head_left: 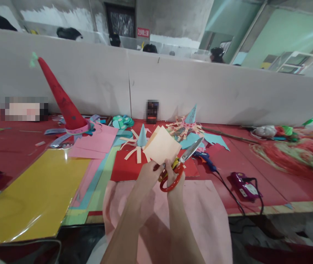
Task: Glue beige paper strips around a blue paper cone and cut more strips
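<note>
My left hand (148,175) pinches the lower edge of a folded peach paper sheet (162,146), held up above the table. My right hand (176,175) grips red-handled scissors (181,165) with fingers through the loops; the metal blades point up and right, beside the paper's right edge. Both hands are close together over a large pink sheet (200,216) that hangs over the table's front edge. Behind the paper stands a small light-blue cone (142,136) with peach strips fanned around its base, on a red sheet (126,167).
A tall red cone (61,97) stands at the back left on a red table (269,172). Yellow (32,194), pink and green sheets lie to the left. A blue glue gun (206,160), a purple device (244,185) with cable, red and green shreds (288,150) lie right. A white partition (200,88) runs behind.
</note>
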`<state>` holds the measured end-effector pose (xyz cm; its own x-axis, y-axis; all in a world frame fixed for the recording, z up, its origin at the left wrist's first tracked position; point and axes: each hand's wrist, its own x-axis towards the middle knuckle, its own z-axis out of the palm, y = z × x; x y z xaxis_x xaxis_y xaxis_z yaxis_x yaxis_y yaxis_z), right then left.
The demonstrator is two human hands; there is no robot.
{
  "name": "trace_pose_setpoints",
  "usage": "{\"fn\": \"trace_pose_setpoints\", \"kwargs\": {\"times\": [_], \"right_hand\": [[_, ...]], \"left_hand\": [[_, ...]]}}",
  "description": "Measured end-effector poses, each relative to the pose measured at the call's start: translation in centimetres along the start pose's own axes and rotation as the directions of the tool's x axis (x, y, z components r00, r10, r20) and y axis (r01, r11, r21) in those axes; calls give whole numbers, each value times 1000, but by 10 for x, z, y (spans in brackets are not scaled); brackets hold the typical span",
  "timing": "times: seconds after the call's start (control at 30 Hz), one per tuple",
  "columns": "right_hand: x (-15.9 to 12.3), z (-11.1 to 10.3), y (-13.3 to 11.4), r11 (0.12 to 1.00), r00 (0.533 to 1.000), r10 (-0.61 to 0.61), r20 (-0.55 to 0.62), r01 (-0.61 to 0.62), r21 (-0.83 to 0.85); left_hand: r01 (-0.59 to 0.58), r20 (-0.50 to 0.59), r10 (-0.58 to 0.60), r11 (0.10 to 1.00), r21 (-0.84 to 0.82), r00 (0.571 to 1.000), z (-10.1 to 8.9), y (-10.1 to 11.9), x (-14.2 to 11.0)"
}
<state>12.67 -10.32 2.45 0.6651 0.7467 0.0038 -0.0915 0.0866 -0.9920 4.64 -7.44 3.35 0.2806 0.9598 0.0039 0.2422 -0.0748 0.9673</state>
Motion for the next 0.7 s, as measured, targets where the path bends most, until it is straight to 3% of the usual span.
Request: {"fn": "trace_pose_setpoints", "kwargs": {"times": [0.17, 0.37, 0.47, 0.53, 0.63, 0.7], "right_hand": [[-3, 2, -2, 997, 998, 45, -43, -42, 72], [2, 2, 2, 998, 994, 23, -103, -17, 60], [1, 3, 3, 999, 996, 9, -94, -4, 47], [-1, 5, 4, 997, 999, 37, -13, -36, 71], [-6, 10, 9, 990, 986, 74, 146, -91, 109], [-11, 13, 13, 999, 971, 46, 236, -49, 7]], "left_hand": [[-40, -63, 40, 999, 7, 997, -3, 2, 1], [-46, -18, 44, 997, -66, 999, -4, -1, 3], [-42, -110, 30, 993, -107, 993, -5, -2, 5], [-32, -268, -6, 990, -138, 963, -8, -2, 6], [-22, -508, -90, 977, -210, 856, -16, 0, 7], [-68, -601, -109, 962, -264, 792, -21, 0, 8]]}}
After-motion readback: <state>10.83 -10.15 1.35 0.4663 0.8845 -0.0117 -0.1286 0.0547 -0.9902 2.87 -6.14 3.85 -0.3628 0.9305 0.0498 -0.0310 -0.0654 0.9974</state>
